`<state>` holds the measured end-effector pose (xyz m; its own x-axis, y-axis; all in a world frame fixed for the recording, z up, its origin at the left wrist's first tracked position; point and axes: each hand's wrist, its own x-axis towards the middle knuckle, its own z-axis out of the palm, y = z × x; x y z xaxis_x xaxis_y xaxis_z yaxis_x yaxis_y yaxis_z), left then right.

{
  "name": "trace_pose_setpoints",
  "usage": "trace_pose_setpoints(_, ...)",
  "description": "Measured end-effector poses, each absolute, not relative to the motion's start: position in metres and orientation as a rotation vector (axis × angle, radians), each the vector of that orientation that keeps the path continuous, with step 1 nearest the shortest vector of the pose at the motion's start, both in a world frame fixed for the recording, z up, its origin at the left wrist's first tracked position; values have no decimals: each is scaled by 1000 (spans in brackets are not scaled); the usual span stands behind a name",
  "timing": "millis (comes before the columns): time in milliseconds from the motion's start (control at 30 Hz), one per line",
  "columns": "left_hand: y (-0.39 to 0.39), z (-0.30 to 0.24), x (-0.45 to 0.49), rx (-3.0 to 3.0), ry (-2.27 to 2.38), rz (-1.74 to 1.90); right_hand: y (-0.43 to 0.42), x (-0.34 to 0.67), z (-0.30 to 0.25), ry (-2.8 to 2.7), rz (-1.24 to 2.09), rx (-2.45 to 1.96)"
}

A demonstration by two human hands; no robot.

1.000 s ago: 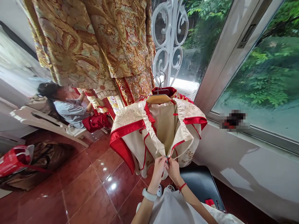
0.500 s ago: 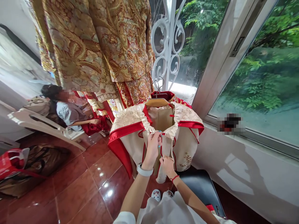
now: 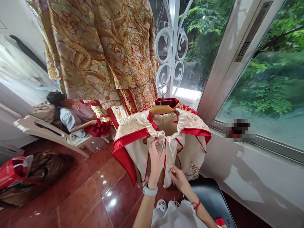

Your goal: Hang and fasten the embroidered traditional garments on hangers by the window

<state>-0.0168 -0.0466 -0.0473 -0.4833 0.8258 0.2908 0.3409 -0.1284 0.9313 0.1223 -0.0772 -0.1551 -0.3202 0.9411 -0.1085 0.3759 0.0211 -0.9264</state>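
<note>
A cream jacket with red trim (image 3: 133, 155) and gold embroidery hangs on a wooden hanger (image 3: 161, 109), its gathered white collar facing me. Thin pale cords (image 3: 169, 148) dangle from the collar's front. My left hand (image 3: 156, 161) is at the jacket's front opening, just below the collar, with thumb and fingers apart. Lower and to the right, my right hand (image 3: 180, 179) has its fingers curled together near the cord's lower end. Whether it grips anything is hidden.
Gold-embroidered garments (image 3: 102, 57) hang at upper left. Behind them a person (image 3: 73, 122) sits on a white chair (image 3: 54, 136), handling red cloth. A black chair (image 3: 209, 196) stands at lower right, below the window (image 3: 256, 88). Bags (image 3: 45, 172) lie on the tiled floor.
My left hand has come off the collar edge and opened slightly lower down. My right hand has moved down and right, away from the jacket's front edge. The cords now hang loose below the collar.
</note>
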Motion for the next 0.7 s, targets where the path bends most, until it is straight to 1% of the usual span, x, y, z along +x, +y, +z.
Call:
trace_pose_setpoints(100, -43, -59, -9, 1376, 1798, 1469, -61, 132, -110, -1563, 945, -1306)
trace_pose_setpoints(133, -44, -60, -6, 1375, 1774, 1453, -54, 132, -93, -1542, 893, -1266)
trace_pose_setpoints(167, -47, -61, -3, 1375, 1716, 1453, -46, 130, -78, -1550, 893, -1210)
trace_pose_setpoints(233, -57, -61, 4, 1323, 1550, 1481, -36, 124, -52, -1632, 998, -1065)
trace_pose_setpoints(300, -73, -62, 10, 1180, 1442, 1489, -33, 116, -34, -1753, 1062, -950)
trace_pose_setpoints(433, -108, -74, 22, 812, 1424, 1378, -41, 107, -21, -1835, 860, -900)
trace_pose_setpoints(500, -125, -80, 26, 680, 1389, 1285, -44, 106, -22, -1785, 862, -964)
trace_pose_setpoints(567, -140, -83, 26, 642, 1326, 1217, -45, 104, -23, -1726, 1080, -1020)
trace_pose_setpoints(633, -154, -81, 23, 685, 1250, 1214, -40, 102, -21, -1667, 1484, -956)
trace_pose_setpoints(700, -167, -76, 16, 724, 1182, 1239, -28, 99, -11, -1584, 1890, -792)
